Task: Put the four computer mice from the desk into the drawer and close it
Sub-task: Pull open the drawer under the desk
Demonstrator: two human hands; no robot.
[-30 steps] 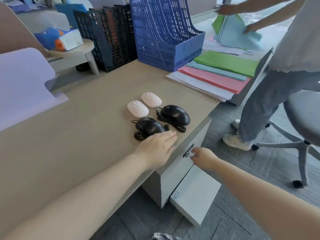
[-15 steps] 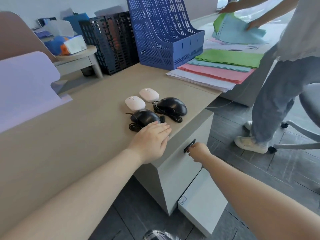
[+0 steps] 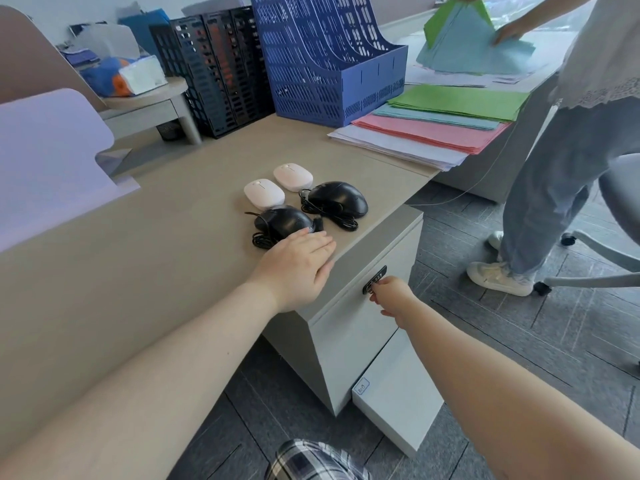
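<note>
Near the desk's corner lie two white mice (image 3: 264,193) (image 3: 293,177) and two black corded mice (image 3: 282,220) (image 3: 338,198). My left hand (image 3: 298,268) rests flat on the desk (image 3: 166,237), fingers together, just touching the near black mouse. Below the desk edge is the closed grey drawer front (image 3: 360,327). My right hand (image 3: 389,296) is curled at its black handle (image 3: 374,279). The fingertips sit at the handle; how firmly they grip it is hard to see.
Blue (image 3: 325,53) and black (image 3: 214,67) file racks stand at the back. Stacks of coloured paper (image 3: 436,129) lie at the right. Another person (image 3: 568,161) stands beside the desk handling sheets, next to an office chair (image 3: 620,216). A lower cabinet panel (image 3: 398,403) stands ajar.
My right hand has moved up from just below the drawer handle to rest on it. The left hand stays flat on the desk by the black mouse. The view has shifted slightly.
</note>
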